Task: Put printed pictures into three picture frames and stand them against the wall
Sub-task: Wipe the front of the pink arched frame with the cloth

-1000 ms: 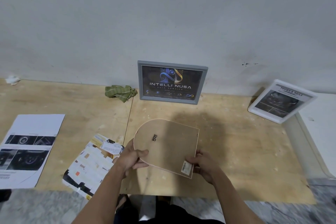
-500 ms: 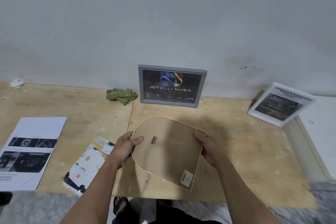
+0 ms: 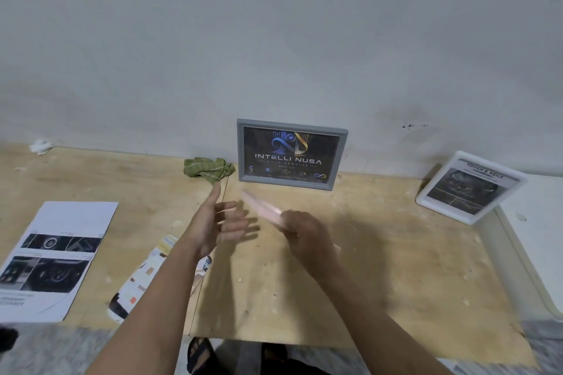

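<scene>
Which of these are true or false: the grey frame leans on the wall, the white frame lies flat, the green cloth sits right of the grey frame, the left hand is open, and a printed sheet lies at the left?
1. The grey frame leans on the wall: true.
2. The white frame lies flat: false, it stands tilted at the right.
3. The green cloth sits right of the grey frame: false, it sits left.
4. The left hand is open: true.
5. A printed sheet lies at the left: true.
</scene>
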A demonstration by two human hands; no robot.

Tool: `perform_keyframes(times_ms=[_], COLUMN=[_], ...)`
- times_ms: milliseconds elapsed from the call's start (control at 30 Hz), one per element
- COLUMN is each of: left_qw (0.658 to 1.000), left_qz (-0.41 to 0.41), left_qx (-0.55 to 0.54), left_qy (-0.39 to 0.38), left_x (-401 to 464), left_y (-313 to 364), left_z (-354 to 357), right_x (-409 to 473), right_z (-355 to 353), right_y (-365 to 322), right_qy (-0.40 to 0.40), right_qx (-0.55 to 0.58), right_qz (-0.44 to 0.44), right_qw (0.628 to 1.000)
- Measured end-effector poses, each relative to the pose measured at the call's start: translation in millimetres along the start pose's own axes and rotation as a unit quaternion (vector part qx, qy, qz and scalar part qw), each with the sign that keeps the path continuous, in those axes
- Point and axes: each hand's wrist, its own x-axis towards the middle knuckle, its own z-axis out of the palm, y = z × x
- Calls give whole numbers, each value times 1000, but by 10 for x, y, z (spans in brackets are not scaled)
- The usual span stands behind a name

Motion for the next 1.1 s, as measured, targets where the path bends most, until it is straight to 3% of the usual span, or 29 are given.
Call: perform_keyframes(times_ms=[133, 233, 300, 400, 533, 600, 700, 733, 800, 867, 967, 1100], left_qw=[994, 995, 994, 990, 986, 985, 986, 987, 988, 986, 983, 986], left_qz=[47, 24, 19, 44, 85, 103, 119, 122, 129, 136, 135, 112], left_qx=[69, 44, 35, 12, 7, 24, 25, 21, -2, -39, -113, -121], left_qy=[69, 90, 106, 133, 144, 133, 113, 102, 87, 90, 56, 34], left_x=[-12, -19, -27, -64, -136, -172, -238, -255, -258, -242, -178, -50], left_y=[195, 147, 92, 51, 75, 77, 65, 57, 45, 47, 79, 124], left_z=[-61, -236, -334, -478, -778, -901, -1163, -1246, -1410, -1546, -1773, -2146], right_x=[-35, 37, 100, 219, 357, 398, 549, 618, 722, 780, 855, 996], right_z=[164, 210, 255, 289, 475, 586, 756, 784, 869, 970, 1245, 1567], right_y=[-55, -121, -185, -289, -423, -456, -537, -552, -591, -649, -811, -982], right_qy=[-43, -54, -106, -267, -333, -311, -181, -155, -175, -199, -173, -178], right_qx=[-38, -27, -23, -50, -12, 15, 56, 132, 287, 328, 389, 415], right_qz=[-187, -257, -252, -91, 55, 125, 261, 326, 424, 438, 448, 469], right_qw=[981, 964, 962, 958, 941, 942, 947, 923, 841, 813, 786, 759])
